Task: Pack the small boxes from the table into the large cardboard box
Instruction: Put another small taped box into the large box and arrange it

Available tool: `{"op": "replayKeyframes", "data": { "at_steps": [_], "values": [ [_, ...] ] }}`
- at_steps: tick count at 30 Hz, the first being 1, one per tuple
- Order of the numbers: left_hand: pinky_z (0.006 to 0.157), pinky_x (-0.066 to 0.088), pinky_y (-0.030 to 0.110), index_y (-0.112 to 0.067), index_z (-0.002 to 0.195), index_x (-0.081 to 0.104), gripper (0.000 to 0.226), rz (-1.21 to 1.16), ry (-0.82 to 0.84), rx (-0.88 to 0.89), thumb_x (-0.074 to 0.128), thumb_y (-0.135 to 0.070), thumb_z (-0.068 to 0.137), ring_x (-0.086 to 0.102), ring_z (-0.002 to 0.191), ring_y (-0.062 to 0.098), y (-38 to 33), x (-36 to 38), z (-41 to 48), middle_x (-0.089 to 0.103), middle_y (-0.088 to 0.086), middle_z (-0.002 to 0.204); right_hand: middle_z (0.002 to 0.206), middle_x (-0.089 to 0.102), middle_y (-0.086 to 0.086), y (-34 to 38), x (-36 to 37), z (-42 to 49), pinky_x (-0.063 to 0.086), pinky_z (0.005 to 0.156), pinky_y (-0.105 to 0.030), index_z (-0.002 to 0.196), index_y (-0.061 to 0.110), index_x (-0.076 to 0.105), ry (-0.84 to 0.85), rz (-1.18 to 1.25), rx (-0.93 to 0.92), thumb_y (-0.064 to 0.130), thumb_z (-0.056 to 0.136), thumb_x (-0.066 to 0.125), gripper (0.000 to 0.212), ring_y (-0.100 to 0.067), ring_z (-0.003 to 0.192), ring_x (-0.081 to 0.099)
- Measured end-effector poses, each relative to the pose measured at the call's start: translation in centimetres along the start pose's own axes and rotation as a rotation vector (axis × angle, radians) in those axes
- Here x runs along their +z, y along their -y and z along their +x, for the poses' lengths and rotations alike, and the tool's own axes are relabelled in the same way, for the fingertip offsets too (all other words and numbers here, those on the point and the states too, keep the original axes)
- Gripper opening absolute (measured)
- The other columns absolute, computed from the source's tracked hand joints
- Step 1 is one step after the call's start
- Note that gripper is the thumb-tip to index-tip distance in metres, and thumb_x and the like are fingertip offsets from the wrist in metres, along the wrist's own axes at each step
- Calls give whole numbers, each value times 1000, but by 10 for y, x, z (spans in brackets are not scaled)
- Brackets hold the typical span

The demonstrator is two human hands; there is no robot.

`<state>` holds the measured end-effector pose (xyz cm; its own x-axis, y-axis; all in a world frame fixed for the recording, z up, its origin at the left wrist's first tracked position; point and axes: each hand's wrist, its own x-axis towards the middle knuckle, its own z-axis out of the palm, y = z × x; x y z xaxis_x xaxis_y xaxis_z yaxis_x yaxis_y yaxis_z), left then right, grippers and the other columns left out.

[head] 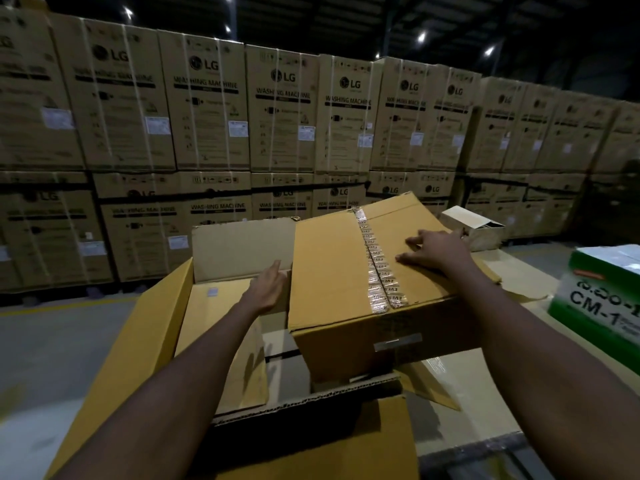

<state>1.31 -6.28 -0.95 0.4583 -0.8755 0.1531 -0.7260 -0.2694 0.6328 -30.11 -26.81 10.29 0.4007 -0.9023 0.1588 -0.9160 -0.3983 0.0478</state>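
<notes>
A taped brown cardboard box (336, 271) tilts over the right side of the large open cardboard box (159, 327), whose flaps stand up and spread out. My right hand (436, 251) lies flat on the taped box's top near its far right edge. My left hand (268, 289) presses against the taped box's left side, fingers extended, inside the large box's opening. Another brown box (221, 327) lies inside the large box at its left.
A green and white box (599, 299) sits on the table at the right. A small pale open box (474, 226) stands behind my right hand. Stacked washing machine cartons (207, 109) wall off the background. Grey floor lies to the left.
</notes>
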Motion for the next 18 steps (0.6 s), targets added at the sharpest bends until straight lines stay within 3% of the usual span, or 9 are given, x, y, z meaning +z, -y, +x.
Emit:
{"op": "replayKeyframes", "data": {
  "at_steps": [2,4,6,8,13,18],
  "values": [
    [117,25,52,-21,159,12,59,179,44,-17,26,-44,107,23,147,36,4,0,-1,17,11,164,151,48,0,-2,3,0,31,108,-58,142,42,50,21,-6,-6,92,69,47,88,-41,137,34],
    [112,30,57,-28,158,15,61,520,169,-22,31,-50,104,24,145,38,8,-1,-5,11,6,166,151,47,-1,-5,6,0,31,109,-59,143,43,49,33,-1,4,92,70,47,89,-41,137,35],
    [109,31,58,-34,155,26,59,848,334,20,36,-55,100,20,146,36,11,2,-10,6,2,166,150,48,-2,-8,9,0,34,107,-59,143,43,49,30,22,13,92,69,47,89,-40,137,35],
    [108,28,61,-36,150,37,54,1028,479,59,37,-56,100,15,147,35,11,11,-16,4,1,167,150,48,-2,-10,10,-1,32,108,-59,142,42,50,27,30,12,92,69,47,89,-41,138,34],
    [111,18,69,-22,151,36,61,1170,640,21,36,-54,100,10,150,33,4,26,-26,16,0,164,150,48,-3,-8,8,-3,25,109,-60,143,42,49,35,10,-2,93,70,45,89,-41,139,33],
    [110,14,71,-24,152,35,70,1247,684,-15,35,-67,96,8,150,34,3,21,-32,13,-3,165,151,47,-2,-3,5,-9,28,108,-57,143,41,49,34,19,13,90,72,49,86,-43,140,30]
  ]
}}
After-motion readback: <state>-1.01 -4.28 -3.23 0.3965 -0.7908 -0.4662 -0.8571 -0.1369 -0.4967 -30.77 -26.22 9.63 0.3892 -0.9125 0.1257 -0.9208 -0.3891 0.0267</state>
